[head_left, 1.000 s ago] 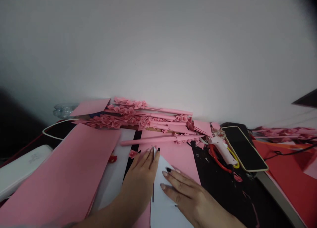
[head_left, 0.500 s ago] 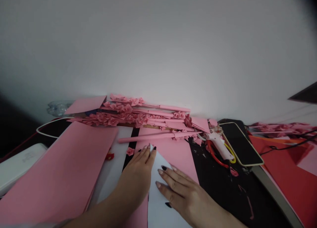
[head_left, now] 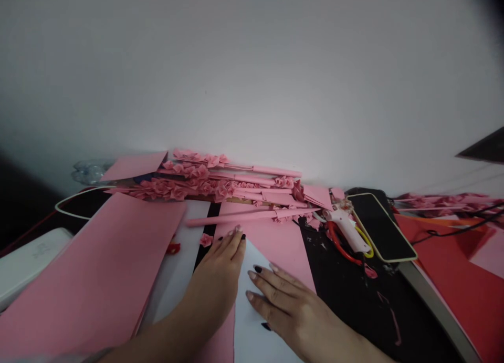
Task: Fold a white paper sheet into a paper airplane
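Note:
My left hand lies flat with its fingers together, and its fingertips reach the pointed top of a white paper sheet. My right hand is spread on that sheet, with its fingertips near the sheet's right edge. Neither hand grips anything. Beneath the white sheet lies a pink card sheet, and its lower part is hidden by my hands. A small pink paper rose sits just beyond my left fingertips.
A wide pink card lies at left. Beyond stands a heap of pink paper roses on stems. At right are a pink hot glue gun, red-and-yellow-handled scissors, a smartphone and red paper.
The whole scene has drifted slightly up and left in view. Both hands remain on the paper, with only small shifts.

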{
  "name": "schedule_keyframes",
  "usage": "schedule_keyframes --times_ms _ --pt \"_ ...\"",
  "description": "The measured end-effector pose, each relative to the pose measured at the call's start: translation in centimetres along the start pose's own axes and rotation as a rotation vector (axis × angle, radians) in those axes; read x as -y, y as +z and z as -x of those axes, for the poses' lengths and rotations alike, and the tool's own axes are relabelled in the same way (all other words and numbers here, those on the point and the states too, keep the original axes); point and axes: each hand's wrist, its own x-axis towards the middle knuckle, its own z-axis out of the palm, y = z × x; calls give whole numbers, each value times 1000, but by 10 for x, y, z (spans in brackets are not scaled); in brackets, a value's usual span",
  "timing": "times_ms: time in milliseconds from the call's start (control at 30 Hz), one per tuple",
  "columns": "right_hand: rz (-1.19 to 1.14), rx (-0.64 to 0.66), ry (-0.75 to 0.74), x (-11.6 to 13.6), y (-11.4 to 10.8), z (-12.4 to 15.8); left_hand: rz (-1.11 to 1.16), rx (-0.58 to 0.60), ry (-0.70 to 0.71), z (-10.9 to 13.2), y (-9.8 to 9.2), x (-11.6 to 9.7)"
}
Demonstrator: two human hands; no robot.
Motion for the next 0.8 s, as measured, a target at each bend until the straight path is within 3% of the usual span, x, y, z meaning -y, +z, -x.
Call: schedule_keyframes --times_ms 433,800 --pt "-5 32 -3 1 -2 -1 -50 26 -19 4 -7 -11" --pt "-18 21 3 2 -2 -3 -177 57 -56 10 5 -19"
